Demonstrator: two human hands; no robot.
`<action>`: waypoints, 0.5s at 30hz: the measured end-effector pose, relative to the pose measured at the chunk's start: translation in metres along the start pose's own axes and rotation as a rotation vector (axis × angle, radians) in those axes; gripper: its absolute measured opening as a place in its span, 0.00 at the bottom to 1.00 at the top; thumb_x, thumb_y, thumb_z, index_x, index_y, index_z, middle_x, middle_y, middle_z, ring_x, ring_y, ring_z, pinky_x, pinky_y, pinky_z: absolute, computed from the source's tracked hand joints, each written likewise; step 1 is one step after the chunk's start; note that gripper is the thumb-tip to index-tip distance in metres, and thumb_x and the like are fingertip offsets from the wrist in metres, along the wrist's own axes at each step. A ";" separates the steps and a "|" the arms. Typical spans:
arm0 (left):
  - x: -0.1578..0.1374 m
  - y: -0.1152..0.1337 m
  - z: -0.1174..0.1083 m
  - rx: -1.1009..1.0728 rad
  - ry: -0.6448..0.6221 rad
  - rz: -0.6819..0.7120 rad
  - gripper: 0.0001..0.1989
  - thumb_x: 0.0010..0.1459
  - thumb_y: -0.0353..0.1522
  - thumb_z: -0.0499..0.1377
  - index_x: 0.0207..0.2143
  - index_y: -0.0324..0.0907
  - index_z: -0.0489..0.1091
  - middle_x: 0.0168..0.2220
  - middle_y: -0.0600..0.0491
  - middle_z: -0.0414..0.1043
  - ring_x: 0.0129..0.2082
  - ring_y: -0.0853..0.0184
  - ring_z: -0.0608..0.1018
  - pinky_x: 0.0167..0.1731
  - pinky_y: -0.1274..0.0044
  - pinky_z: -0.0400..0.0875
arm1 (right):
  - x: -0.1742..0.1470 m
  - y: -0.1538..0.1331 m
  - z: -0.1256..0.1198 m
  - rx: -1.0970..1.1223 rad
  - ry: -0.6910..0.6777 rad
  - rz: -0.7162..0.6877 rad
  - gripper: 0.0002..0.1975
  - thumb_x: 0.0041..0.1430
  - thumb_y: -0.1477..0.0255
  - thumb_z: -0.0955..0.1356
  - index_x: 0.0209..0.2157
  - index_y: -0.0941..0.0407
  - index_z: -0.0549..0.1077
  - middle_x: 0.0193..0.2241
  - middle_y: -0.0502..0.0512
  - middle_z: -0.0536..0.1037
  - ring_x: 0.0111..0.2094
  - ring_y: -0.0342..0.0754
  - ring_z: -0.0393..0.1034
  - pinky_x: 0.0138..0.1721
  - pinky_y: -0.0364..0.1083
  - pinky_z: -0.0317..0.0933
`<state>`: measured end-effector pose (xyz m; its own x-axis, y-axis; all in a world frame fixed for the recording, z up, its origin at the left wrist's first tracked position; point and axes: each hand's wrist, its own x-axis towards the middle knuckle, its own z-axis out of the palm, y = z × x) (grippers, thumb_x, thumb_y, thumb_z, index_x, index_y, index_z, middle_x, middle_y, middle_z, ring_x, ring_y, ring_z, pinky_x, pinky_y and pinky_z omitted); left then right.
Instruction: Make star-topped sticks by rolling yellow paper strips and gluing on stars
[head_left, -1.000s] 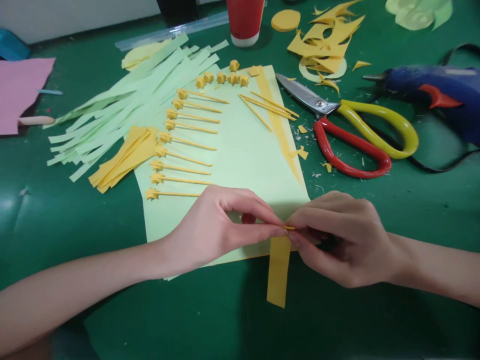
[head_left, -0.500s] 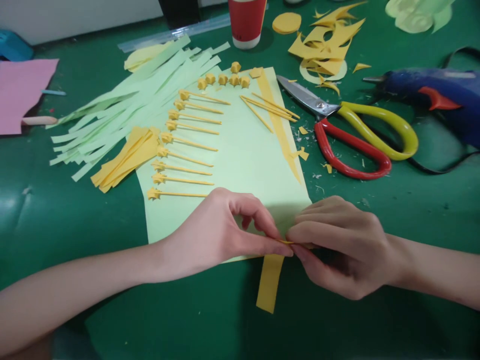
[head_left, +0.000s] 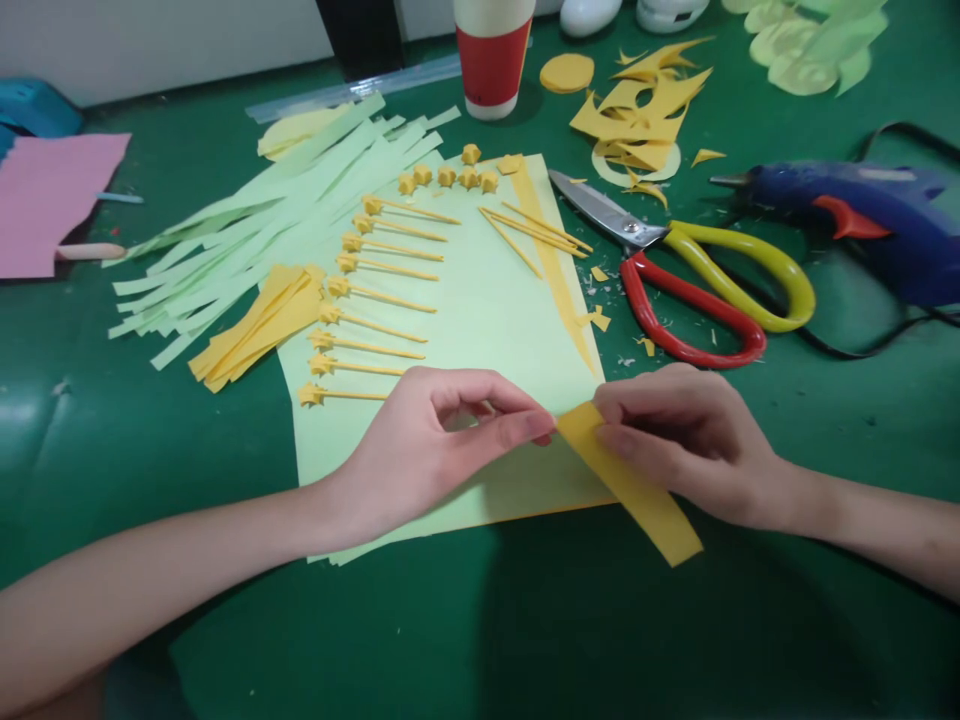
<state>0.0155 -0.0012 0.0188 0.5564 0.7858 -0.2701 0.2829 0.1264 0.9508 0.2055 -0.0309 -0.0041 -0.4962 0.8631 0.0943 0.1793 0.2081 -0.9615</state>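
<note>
A yellow paper strip (head_left: 637,490) slants down to the right between my hands, its free end hanging past the sheet's near edge. My right hand (head_left: 686,440) pinches it near the upper end, thumb in front. At the strip's upper left corner, my left hand (head_left: 450,430) has thumb and forefinger pressed together on the paper. Below both hands lies a pale green sheet (head_left: 495,320). On it, a column of thin yellow sticks with star-like paper heads (head_left: 386,296) runs up the left side. Several loose folded paper stars (head_left: 447,177) and bare yellow sticks (head_left: 536,235) lie toward the top.
Red-and-yellow-handled scissors (head_left: 637,235) lie open right of the sheet, with a blue glue gun (head_left: 847,215) beyond. Yellow strips (head_left: 259,325) and fringed green paper (head_left: 292,210) lie left. A paper cup (head_left: 491,70) and yellow offcuts (head_left: 641,110) stand farther back.
Both hands have risen slightly, and the right hand has turned. The yellow strip, which hung below the fingers, now slants out to the lower right with its flat face showing.
</note>
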 end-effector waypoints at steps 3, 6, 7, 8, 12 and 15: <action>-0.002 -0.005 0.001 0.131 0.048 0.262 0.04 0.55 0.29 0.57 0.29 0.39 0.71 0.27 0.55 0.74 0.26 0.73 0.73 0.28 0.82 0.67 | 0.000 0.004 -0.006 0.196 0.026 0.116 0.16 0.58 0.74 0.60 0.17 0.58 0.53 0.14 0.44 0.50 0.15 0.34 0.45 0.13 0.37 0.38; -0.004 -0.009 0.000 0.355 0.024 0.576 0.09 0.54 0.25 0.57 0.39 0.41 0.70 0.34 0.53 0.74 0.30 0.73 0.73 0.32 0.81 0.68 | 0.000 0.003 -0.009 0.373 -0.083 0.256 0.18 0.58 0.68 0.61 0.17 0.58 0.54 0.14 0.44 0.52 0.15 0.35 0.47 0.13 0.37 0.40; -0.005 -0.010 0.000 0.430 0.009 0.645 0.11 0.54 0.24 0.57 0.40 0.42 0.70 0.36 0.52 0.73 0.32 0.72 0.74 0.33 0.81 0.68 | 0.000 0.001 -0.008 0.418 -0.137 0.308 0.18 0.57 0.66 0.61 0.17 0.58 0.56 0.14 0.44 0.52 0.15 0.35 0.48 0.13 0.37 0.41; -0.005 -0.010 -0.001 0.494 0.004 0.703 0.11 0.54 0.24 0.57 0.40 0.42 0.70 0.38 0.51 0.73 0.34 0.72 0.74 0.35 0.81 0.68 | 0.000 -0.001 -0.008 0.452 -0.188 0.361 0.17 0.56 0.64 0.62 0.18 0.58 0.57 0.14 0.44 0.53 0.15 0.35 0.48 0.14 0.37 0.42; -0.005 -0.004 -0.005 0.564 -0.007 0.800 0.07 0.54 0.25 0.58 0.32 0.43 0.74 0.36 0.50 0.75 0.34 0.69 0.74 0.36 0.79 0.68 | 0.000 -0.006 -0.001 0.497 -0.225 0.483 0.16 0.55 0.62 0.63 0.20 0.58 0.61 0.15 0.45 0.57 0.15 0.36 0.51 0.14 0.37 0.46; -0.004 0.000 -0.006 0.457 0.041 0.716 0.06 0.52 0.25 0.59 0.29 0.42 0.75 0.31 0.50 0.75 0.31 0.69 0.74 0.34 0.78 0.68 | 0.000 -0.006 0.003 0.345 -0.111 0.317 0.16 0.60 0.66 0.58 0.22 0.58 0.64 0.17 0.47 0.61 0.17 0.36 0.53 0.15 0.37 0.48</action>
<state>0.0087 -0.0012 0.0210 0.6950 0.6057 0.3874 0.1659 -0.6593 0.7333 0.2018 -0.0341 0.0012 -0.5533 0.8012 -0.2277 0.0536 -0.2386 -0.9696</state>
